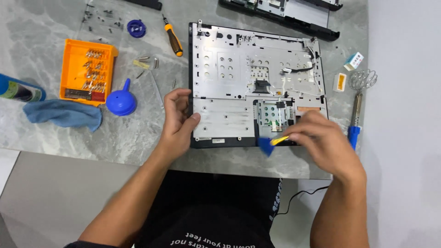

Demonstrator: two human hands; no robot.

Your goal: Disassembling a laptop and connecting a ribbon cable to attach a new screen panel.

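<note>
An opened laptop base, a flat grey metal panel in a black plastic frame (229,87), is laid on the grey marbled desk (41,138) straight ahead of the person, its long axis running left to right; its near edge is turned toward the body. The left hand (177,121) is pressed against the left edge of the frame, thumb on the metal and fingers curled round the rim, so the panel is steadied from that side. The right hand (321,138) is closed on a small yellow tool with a blue end (272,143), blurred in the picture; the tool is pointed leftward along the near edge, its blue end just at the frame's front right part, below the small green board set in the panel. The right hand is thus the nearer one to that corner, and the two hands are held well apart, one at each end of the near edge.

To the left are seen an orange plastic bit tray (87,69), a blue rubber blower bulb (121,101), a blue cloth (64,114) and an orange-handled screwdriver (173,39); to the right a blue-handled soldering iron (356,117) is laid near its wire coil stand (363,79); another dark laptop part (285,14) is lying at the far edge.
</note>
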